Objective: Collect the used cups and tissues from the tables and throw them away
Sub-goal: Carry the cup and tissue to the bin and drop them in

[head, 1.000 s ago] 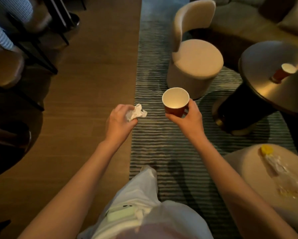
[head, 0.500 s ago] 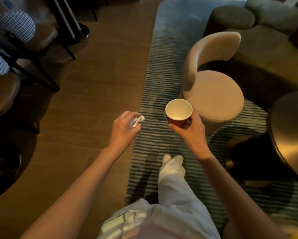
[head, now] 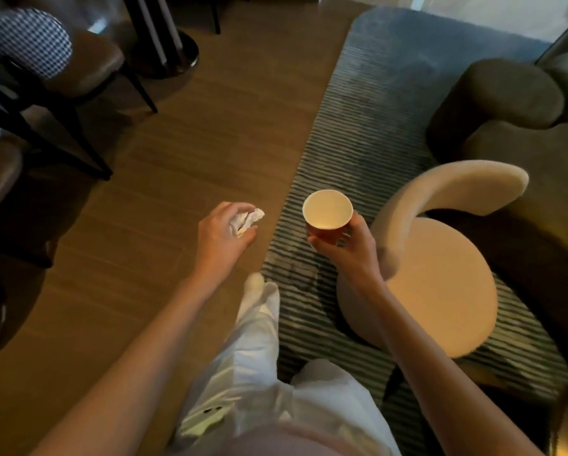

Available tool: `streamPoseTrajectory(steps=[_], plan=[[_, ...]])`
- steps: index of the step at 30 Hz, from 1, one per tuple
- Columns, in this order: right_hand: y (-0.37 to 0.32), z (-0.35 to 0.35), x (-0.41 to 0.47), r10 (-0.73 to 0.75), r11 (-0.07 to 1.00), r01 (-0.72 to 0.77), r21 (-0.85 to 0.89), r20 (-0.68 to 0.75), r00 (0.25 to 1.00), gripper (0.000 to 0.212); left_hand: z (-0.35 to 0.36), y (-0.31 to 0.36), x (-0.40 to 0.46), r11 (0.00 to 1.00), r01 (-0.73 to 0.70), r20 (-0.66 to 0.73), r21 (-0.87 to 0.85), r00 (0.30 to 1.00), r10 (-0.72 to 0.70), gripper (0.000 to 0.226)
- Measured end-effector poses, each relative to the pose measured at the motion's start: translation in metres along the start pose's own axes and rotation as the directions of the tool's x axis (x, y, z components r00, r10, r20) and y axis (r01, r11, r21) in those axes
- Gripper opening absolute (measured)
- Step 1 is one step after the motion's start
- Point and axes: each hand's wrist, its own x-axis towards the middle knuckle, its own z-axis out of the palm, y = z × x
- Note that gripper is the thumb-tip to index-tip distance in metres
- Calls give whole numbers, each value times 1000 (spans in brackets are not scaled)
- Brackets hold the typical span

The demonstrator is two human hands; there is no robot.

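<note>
The left hand [head: 221, 238] is held out over the wooden floor [head: 151, 225], its fingers [head: 235, 209] curled around a crumpled white tissue [head: 246, 220]; part of the tissue sticks out past the fingertips toward the right. The right hand [head: 348, 248] grips a red paper cup [head: 327, 213] from below and from the side, thumb and fingers wrapped around its lower wall. The cup is upright, its pale inside facing the camera, and it hangs in the air above the edge of a striped rug [head: 351, 133]. The two hands are near each other but apart, the tissue to the left of the cup. Just right of the cup-holding hand stands a beige round chair [head: 440, 284] with a curved backrest, set on the rug. Behind it sits a dark sofa [head: 506, 103]. On the far left are brown chairs [head: 78, 67] with black legs and a checked cushion [head: 29, 41]. Below the hands, the person's white trousers [head: 259, 350] and one foot show, the foot at the line where floor meets rug
</note>
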Motion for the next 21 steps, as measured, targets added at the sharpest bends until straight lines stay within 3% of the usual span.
streamPoseTrajectory(steps=[5,11,21], plan=[[-20,25,149,12,1000,-14,-26,-81,997,72,16,-31,149,1000,-10,19,-2,1000,10,31],[-42,18,290,50,998,-54,-14,-208,977,67,42,-31,331,994,-101,136,-43,985,106,30],[-17,-43,543,151,986,-165,-14,-323,934,76,174,-3,608,972,-188,220,-140,951,215,31]])
